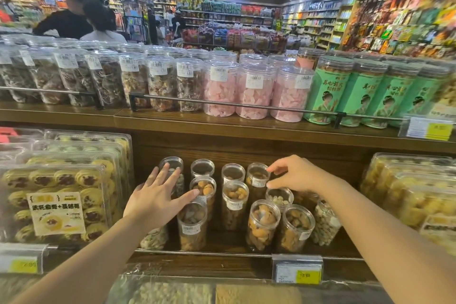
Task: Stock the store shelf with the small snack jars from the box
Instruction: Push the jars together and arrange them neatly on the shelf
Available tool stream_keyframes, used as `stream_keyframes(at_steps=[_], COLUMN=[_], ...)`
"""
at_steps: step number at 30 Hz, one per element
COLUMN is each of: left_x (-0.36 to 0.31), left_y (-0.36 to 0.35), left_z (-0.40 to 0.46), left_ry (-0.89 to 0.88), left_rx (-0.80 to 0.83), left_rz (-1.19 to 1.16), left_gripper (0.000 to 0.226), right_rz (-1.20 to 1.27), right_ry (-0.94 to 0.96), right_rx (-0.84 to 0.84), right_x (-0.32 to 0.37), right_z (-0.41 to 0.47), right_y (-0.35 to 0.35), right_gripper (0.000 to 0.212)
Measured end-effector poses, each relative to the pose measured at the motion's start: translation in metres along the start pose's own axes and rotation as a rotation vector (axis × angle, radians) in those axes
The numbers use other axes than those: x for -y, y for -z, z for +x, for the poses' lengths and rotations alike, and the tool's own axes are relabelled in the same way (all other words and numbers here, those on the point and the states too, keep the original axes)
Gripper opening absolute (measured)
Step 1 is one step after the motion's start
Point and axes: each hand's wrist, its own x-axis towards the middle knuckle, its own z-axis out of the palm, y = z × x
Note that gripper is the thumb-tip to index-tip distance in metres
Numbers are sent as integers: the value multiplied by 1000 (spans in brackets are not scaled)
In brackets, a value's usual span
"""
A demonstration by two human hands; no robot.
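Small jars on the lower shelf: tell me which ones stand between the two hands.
Head view: between left hand and right hand stand two clear-lidded back-row jars.

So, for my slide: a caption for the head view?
Both hands, left hand and right hand, reach among small snack jars on the lower shelf.

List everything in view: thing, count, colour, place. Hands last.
small snack jars: about a dozen, clear with brown and tan snacks, lower shelf centre
tart boxes: several, clear with yellow pastries, lower shelf left
pastry boxes: several, clear with pale yellow contents, lower shelf right
large jars of dark snacks: many, clear, upper shelf left
pink candy jars: several, clear with pink contents, upper shelf centre
green canisters: about four, green, upper shelf right
price tags: three, white and yellow, shelf edges
shoppers: several, background aisle
left hand: open, over the leftmost jars
right hand: fingertips pinching a back-row jar lid
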Motion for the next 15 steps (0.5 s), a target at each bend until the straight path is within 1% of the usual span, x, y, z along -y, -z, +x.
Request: stream_keyframes(at_steps=[4, 10, 15], left_x=[-2, -1, -2], left_y=[1, 0, -2], left_z=[-1, 0, 0], left_ry=[5, 14, 19], left_rx=[4, 4, 3], left_rz=[-3, -5, -5], left_gripper=[103, 99, 98], right_rz=[-107, -129, -162], right_ry=[5, -15, 3], right_rx=[70, 56, 38], right_x=[-12, -34, -33], right_z=[-24, -37, -35], right_y=[6, -5, -5], right_gripper=[58, 53, 54])
